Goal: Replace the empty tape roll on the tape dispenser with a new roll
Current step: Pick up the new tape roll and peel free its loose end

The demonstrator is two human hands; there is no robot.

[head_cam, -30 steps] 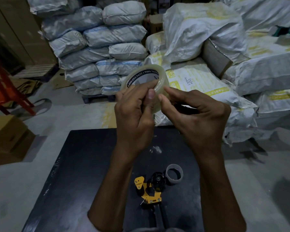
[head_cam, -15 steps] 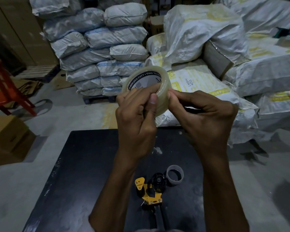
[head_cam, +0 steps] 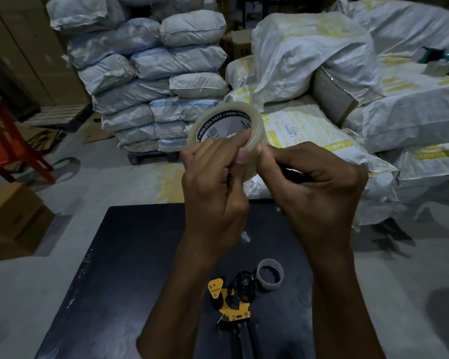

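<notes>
A new roll of clear packing tape (head_cam: 224, 125) is held up above a black table (head_cam: 119, 255), gripped by the left hand (head_cam: 215, 187), while its outer edge is pinched by the right hand (head_cam: 314, 187). Below, a yellow tape dispenser (head_cam: 233, 299) is seen lying on the table, with the empty cardboard core (head_cam: 270, 274) just beside it.

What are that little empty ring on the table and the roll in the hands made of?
The empty ring looks like grey-brown cardboard: dull, thin-walled, no shine. The new roll, held by both hands, looks like clear plastic tape, glossy and see-through, wound on a core with a printed label.
</notes>
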